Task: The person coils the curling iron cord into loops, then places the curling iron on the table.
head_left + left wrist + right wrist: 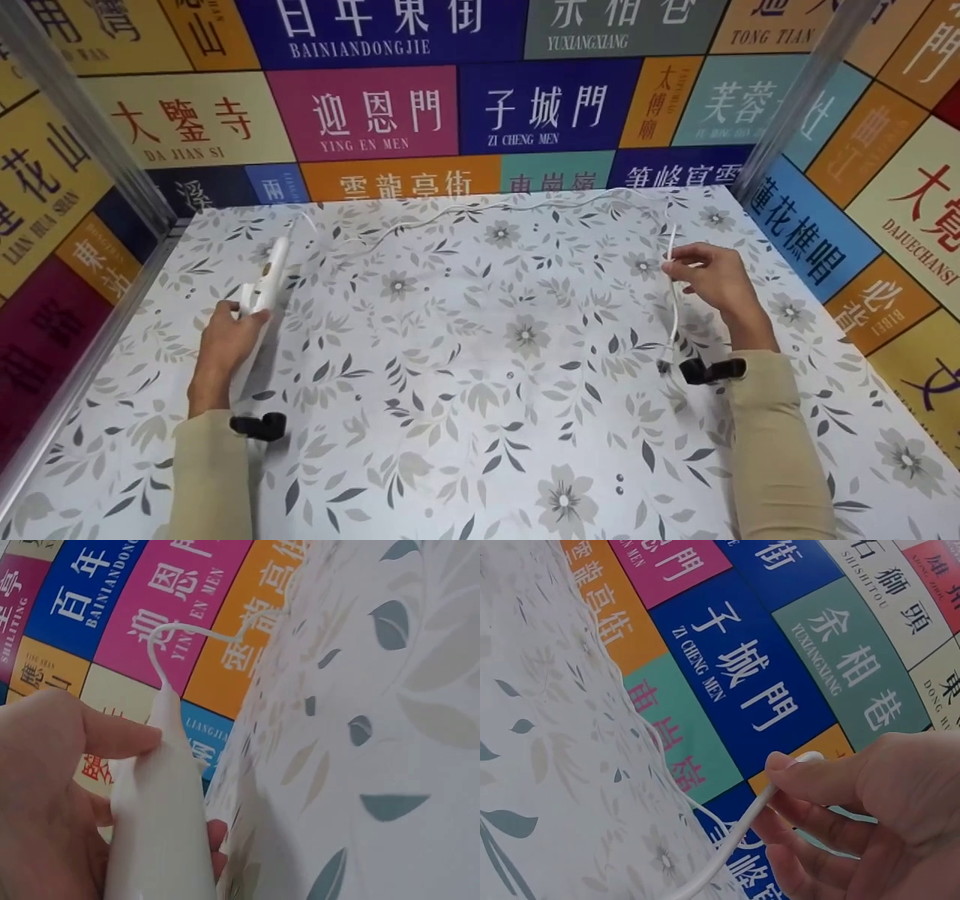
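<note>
My left hand point(226, 337) grips a slim white corded appliance point(271, 274), perhaps a curling iron, at the left of the table. It is tilted with its cord end pointing away from me. In the left wrist view the thumb lies along the smooth white body point(161, 832), and fingertips show on its other side. At the right, my right hand point(716, 281) pinches the white cord point(673, 307) between thumb and fingertips, above the table. The cord's lower end hangs near the table; its tip is too small to make out. The right wrist view shows the pinched cord point(739, 836) closely.
The cord's slack point(442, 217) runs along the table's back edge between both hands. A white table point(465, 360) with a leaf and flower pattern lies below. Panels of coloured signs point(360, 112) stand behind and at both sides, with metal posts point(787, 97) at the corners.
</note>
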The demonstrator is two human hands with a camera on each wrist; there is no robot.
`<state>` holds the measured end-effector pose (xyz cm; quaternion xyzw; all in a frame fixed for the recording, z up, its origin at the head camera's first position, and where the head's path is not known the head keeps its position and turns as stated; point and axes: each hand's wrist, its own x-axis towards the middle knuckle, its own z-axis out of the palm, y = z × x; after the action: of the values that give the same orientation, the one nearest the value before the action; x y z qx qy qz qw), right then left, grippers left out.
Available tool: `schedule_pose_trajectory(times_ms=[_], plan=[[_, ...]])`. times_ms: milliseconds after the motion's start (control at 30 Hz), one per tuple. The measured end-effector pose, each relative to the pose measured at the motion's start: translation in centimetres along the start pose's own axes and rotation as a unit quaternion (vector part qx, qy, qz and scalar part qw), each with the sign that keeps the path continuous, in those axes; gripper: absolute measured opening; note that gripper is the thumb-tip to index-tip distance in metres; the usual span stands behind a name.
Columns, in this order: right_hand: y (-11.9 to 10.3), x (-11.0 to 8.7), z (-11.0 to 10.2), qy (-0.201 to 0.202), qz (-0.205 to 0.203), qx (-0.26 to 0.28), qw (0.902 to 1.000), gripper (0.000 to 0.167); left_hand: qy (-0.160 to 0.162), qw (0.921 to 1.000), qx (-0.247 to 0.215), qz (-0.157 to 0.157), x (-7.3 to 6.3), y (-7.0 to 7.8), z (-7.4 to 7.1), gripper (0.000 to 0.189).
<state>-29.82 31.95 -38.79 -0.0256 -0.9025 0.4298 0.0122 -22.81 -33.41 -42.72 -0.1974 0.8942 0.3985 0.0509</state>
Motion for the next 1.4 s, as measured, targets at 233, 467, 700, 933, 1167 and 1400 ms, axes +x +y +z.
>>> schedule_pose_trajectory(times_ms=[233, 467, 700, 933, 1167, 1400], plan=[[-0.1, 0.2, -0.5, 0.046, -0.013, -0.015, 0.9987, 0.042, 0.024, 0.9968, 0.025, 0.072, -0.6, 0.9, 1.1, 0.086], [0.5, 1.2, -1.3, 0.096, -0.028, -0.066, 0.9928, 0.038, 0.038, 0.9915, 0.026, 0.121, -1.5, 2.5, 2.0, 0.078], [0.3, 3.0, -2.6, 0.13, -0.07, -0.17, 0.9743, 0.03, 0.071, 0.9829, 0.029, 0.167, -2.1, 4.9, 3.3, 0.071], [0.3, 4.5, -3.4, 0.109, -0.096, -0.23, 0.9624, 0.029, 0.065, 0.9807, 0.034, 0.181, -2.9, 8.3, 4.1, 0.065], [0.4, 6.0, -3.8, 0.097, -0.056, -0.247, 0.9625, 0.034, 0.069, 0.974, 0.009, 0.216, -3.9, 11.3, 5.5, 0.058], [0.9, 7.0, -3.4, 0.132, -0.008, -0.226, 0.9652, 0.041, 0.048, 0.972, -0.009, 0.23, -5.1, 14.0, 6.7, 0.054]])
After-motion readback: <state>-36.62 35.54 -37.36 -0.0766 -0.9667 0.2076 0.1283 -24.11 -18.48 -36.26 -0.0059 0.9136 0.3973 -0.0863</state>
